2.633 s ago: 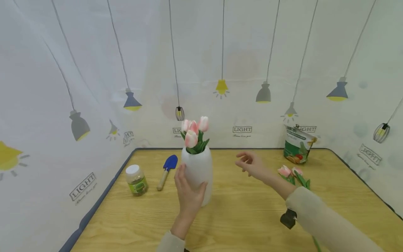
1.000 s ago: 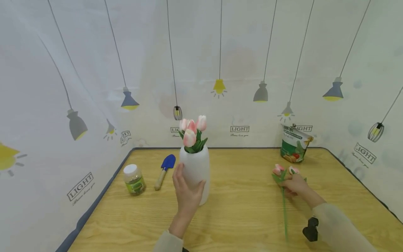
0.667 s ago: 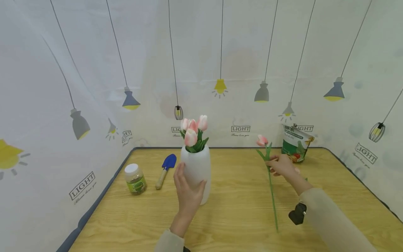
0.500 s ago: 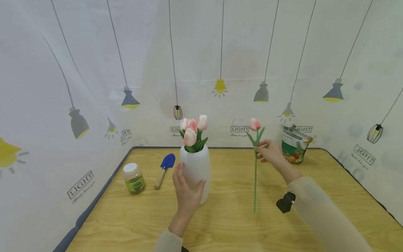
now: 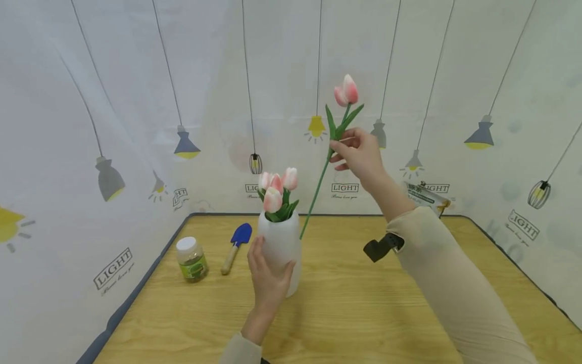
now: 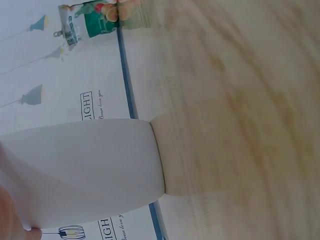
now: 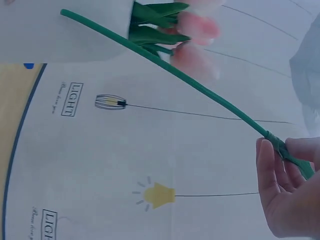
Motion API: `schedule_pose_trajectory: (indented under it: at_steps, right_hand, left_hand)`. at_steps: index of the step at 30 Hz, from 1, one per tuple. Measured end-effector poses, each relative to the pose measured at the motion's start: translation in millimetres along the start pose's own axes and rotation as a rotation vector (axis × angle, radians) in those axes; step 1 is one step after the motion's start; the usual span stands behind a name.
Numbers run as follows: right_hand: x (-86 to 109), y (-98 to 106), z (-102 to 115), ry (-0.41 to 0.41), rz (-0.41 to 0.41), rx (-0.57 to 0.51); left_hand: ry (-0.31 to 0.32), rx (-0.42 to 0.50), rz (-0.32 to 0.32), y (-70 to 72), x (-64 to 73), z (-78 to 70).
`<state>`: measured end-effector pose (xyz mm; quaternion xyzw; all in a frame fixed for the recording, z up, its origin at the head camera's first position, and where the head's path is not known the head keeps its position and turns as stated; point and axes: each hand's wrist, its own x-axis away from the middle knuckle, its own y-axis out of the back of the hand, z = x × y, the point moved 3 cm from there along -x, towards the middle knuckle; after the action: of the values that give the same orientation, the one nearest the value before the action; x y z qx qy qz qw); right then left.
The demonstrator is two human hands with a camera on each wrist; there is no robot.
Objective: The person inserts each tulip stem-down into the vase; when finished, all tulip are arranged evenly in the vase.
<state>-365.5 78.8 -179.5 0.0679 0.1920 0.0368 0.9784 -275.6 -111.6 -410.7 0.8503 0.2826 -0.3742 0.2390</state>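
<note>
One pink-and-white tulip [image 5: 347, 92] is held up, tilted, its stem pinched in the right hand [image 5: 364, 156], the stem's lower end just beside a white vase [image 5: 283, 242]. Gripped by the left hand [image 5: 268, 283], the vase stands upright on a wooden table [image 5: 354, 308], holding four similar blooms [image 5: 273, 199]. Left of it lies a blue trowel [image 5: 234, 250], then a lidded jar [image 5: 193, 263].

Pink-and-white tulip head [image 5: 347, 91]; green stem [image 7: 177, 73]; white vase [image 5: 279, 245]; lamp-patterned wall [image 5: 284, 101].

A screened-off booth, by the white sheeting [image 5: 291, 86] (printed with lamps [image 5: 187, 143]) around a wood-grain table [image 5: 345, 313].
</note>
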Motion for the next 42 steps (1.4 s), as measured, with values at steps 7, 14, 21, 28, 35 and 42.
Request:
schedule_pose_trajectory:
  at_steps: [7,14,21,28,35,42]
  right_hand:
    - [0.6,-5,40,0.130,-0.047,-0.027]
    - [0.1,-5,45,0.149,-0.093,-0.052]
    - [5.9,-17,27,0.160,-0.012,-0.015]
    - [24.2,-37,-11,0.185,0.150,0.066]
    - [39.3,-58,-51,0.128,0.224,0.191]
    - [47.1,-71,-72,0.062,0.282,0.285]
  left_hand:
    - [-0.017,0.010,-0.013,0.2,1.3,0.3]
    - [-0.034,0.013,0.003,-2.1,0.9,-0.3]
    - [-0.033,-0.005,-0.003,-2.6,1.7,-1.2]
    - [-0.008,-0.006,-0.002,-3.3,0.9,-3.2]
    - [0.005,0.003,0.001,-2.2,0.3,-4.2]
    - [-0.006,0.004,0.008,-2.8,-0.1,-4.4]
